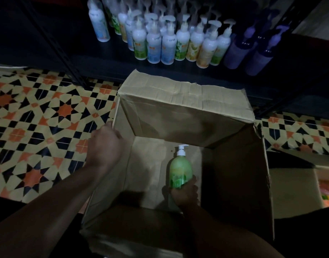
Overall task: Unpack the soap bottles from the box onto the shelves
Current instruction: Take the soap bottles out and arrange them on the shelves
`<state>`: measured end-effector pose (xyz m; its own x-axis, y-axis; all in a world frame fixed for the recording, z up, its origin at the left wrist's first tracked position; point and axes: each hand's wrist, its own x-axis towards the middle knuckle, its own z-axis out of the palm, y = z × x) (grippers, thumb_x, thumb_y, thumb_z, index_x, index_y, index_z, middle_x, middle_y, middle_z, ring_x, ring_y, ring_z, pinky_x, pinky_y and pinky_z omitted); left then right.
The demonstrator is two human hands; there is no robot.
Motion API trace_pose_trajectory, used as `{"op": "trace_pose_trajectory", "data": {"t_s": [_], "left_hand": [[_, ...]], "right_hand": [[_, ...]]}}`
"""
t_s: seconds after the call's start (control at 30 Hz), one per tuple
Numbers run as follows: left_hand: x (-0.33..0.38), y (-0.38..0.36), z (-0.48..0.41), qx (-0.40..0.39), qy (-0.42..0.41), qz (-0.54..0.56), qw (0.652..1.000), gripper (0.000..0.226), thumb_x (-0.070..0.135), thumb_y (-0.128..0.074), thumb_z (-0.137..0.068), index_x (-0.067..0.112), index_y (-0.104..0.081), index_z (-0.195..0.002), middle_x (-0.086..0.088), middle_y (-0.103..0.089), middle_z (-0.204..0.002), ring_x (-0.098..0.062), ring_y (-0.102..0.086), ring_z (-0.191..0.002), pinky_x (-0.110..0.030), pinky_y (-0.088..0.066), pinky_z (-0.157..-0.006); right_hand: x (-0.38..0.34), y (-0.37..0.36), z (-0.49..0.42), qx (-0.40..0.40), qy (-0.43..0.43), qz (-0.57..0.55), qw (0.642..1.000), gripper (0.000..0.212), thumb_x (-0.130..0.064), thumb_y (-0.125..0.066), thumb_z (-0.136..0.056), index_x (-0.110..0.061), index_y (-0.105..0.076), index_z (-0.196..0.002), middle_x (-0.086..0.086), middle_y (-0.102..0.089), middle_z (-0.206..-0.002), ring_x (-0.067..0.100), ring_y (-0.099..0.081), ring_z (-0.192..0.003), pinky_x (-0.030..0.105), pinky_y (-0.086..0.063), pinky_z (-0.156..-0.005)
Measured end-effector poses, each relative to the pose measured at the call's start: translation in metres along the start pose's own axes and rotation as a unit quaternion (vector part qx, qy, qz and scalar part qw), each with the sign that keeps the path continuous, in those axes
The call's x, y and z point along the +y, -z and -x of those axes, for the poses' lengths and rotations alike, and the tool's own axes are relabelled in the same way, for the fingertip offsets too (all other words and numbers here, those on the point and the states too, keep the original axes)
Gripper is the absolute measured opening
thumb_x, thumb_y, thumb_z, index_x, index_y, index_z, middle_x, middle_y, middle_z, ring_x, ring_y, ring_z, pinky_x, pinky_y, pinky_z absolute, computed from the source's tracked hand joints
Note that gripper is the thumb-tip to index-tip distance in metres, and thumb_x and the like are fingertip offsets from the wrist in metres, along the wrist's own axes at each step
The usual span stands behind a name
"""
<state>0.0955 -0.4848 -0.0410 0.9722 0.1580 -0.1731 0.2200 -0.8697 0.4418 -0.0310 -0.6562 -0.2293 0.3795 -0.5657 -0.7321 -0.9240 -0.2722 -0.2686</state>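
A large open cardboard box stands on the patterned floor in front of a dark shelf. Inside it, near the bottom, is a green soap bottle with a white pump. My right hand reaches down into the box and grips the bottle's lower end. My left hand holds the box's left wall at its top edge, fingers curled over the rim. Several white pump bottles stand in rows on the shelf, with purple bottles to their right.
A black slanted shelf post stands left of the box. A second cardboard box with colourful items sits at the right edge. Tiled floor with a star pattern spreads to the left.
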Motion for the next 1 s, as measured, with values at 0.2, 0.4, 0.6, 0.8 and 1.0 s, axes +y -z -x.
{"op": "trace_pose_trajectory", "data": {"t_s": [0.2, 0.4, 0.6, 0.8, 1.0], "left_hand": [[-0.003, -0.002, -0.004, -0.030, 0.022, 0.020, 0.999, 0.019, 0.014, -0.046, -0.100, 0.001, -0.058, -0.107, 0.004, -0.044, -0.064, -0.003, -0.045, -0.053, -0.015, -0.029, -0.043], [-0.003, -0.003, -0.005, -0.026, 0.030, 0.029, 0.999, 0.023, 0.015, -0.043, -0.101, 0.001, -0.057, -0.112, 0.002, -0.044, -0.071, -0.006, -0.037, -0.060, -0.022, -0.030, -0.051], [0.005, 0.009, -0.001, -0.050, 0.064, -0.007, 0.997, 0.023, 0.020, -0.046, -0.099, 0.005, -0.057, -0.114, -0.002, -0.046, -0.073, -0.011, -0.039, -0.057, -0.024, -0.026, -0.047], [0.018, 0.025, 0.020, 0.014, -0.058, -0.030, 0.998, 0.052, 0.032, -0.050, -0.096, 0.013, -0.034, -0.142, -0.012, -0.053, -0.130, -0.027, -0.054, -0.112, -0.038, -0.049, -0.085], [0.069, 0.046, 0.042, 0.046, -0.227, -0.009, 0.973, 0.068, 0.055, -0.029, -0.097, 0.011, -0.031, -0.149, -0.008, -0.031, -0.155, -0.021, -0.026, -0.143, -0.039, -0.021, -0.118]], "right_hand": [[-0.006, -0.011, 0.000, -0.031, 0.011, 0.005, 0.999, 0.138, -0.045, -0.093, -0.051, -0.028, 0.003, -0.149, 0.015, -0.040, -0.135, 0.037, -0.047, -0.123, 0.052, -0.043, -0.100], [0.000, 0.018, -0.014, -0.111, 0.049, -0.081, 0.989, 0.115, -0.048, -0.090, -0.025, -0.022, -0.035, -0.121, 0.002, -0.057, -0.115, 0.026, -0.061, -0.107, 0.046, -0.056, -0.088], [-0.008, 0.055, -0.015, -0.153, 0.174, -0.039, 0.972, 0.092, -0.048, -0.094, -0.027, -0.021, -0.065, -0.110, -0.005, -0.074, -0.099, 0.011, -0.072, -0.090, 0.039, -0.060, -0.082], [-0.020, 0.122, 0.066, -0.128, 0.287, -0.083, 0.946, 0.085, -0.024, -0.094, -0.047, -0.025, -0.049, -0.119, -0.006, -0.067, -0.105, 0.006, -0.066, -0.094, 0.022, -0.055, -0.077], [-0.051, 0.178, 0.119, -0.069, 0.390, -0.217, 0.892, 0.084, -0.016, -0.096, -0.052, -0.025, -0.048, -0.120, -0.004, -0.067, -0.106, 0.010, -0.068, -0.096, 0.023, -0.057, -0.080]]}}
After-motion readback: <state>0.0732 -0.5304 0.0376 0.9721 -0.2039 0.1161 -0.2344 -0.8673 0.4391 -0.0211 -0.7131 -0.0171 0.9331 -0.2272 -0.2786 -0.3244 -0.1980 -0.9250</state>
